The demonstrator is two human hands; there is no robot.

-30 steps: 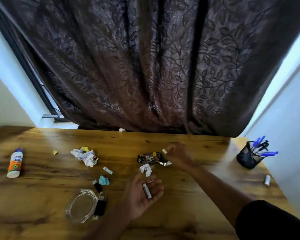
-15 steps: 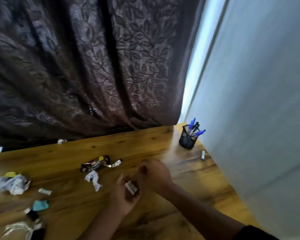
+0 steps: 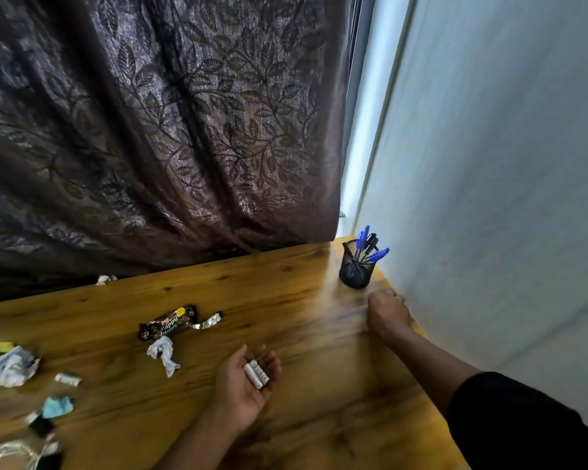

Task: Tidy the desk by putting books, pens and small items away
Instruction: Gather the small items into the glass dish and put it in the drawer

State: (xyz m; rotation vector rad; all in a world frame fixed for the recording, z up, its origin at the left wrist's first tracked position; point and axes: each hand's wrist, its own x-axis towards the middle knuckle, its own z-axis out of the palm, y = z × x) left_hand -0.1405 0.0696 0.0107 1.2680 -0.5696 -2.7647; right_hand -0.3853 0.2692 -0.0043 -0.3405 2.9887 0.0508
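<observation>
Fingers of left hand loosely open under two batteries; right hand curled, contents unclear.

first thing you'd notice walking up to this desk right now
The left hand lies palm up near the front of the wooden desk, cradling small white batteries. The right hand reaches to the far right edge by the wall, just in front of the black mesh pen cup holding blue pens. To the left lie scattered litter: a brown snack wrapper and crumpled paper.
</observation>
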